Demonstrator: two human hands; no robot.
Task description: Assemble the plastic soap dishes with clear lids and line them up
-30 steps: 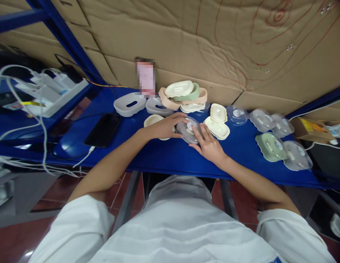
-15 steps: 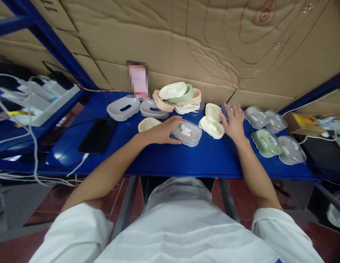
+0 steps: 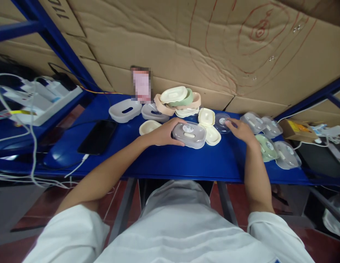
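Note:
My left hand [image 3: 167,132] grips the left end of a grey soap box [image 3: 192,140] with a clear lid. The lid carries a round white sticker [image 3: 188,128]. My right hand [image 3: 241,129] is closed at the right edge of a loose clear lid [image 3: 221,126], with thumb and finger on its rim. Between the hands lie a cream tray [image 3: 206,117] and a cream oval dish [image 3: 212,136], touching each other. Another cream piece [image 3: 148,126] lies behind my left hand, partly hidden by it.
Cream, green and peach parts [image 3: 174,95] are piled at the back, beside grey box bases [image 3: 124,110]. Several lidded boxes [image 3: 287,155] stand at the right. A black phone [image 3: 98,137] with a white cable lies left, near a power strip [image 3: 49,104]. Cardboard [image 3: 170,40] walls the back.
My right hand has turned and drawn the clear lid slightly towards me, beside the cream pieces. The covered grey box in my left hand has shifted a little to the right.

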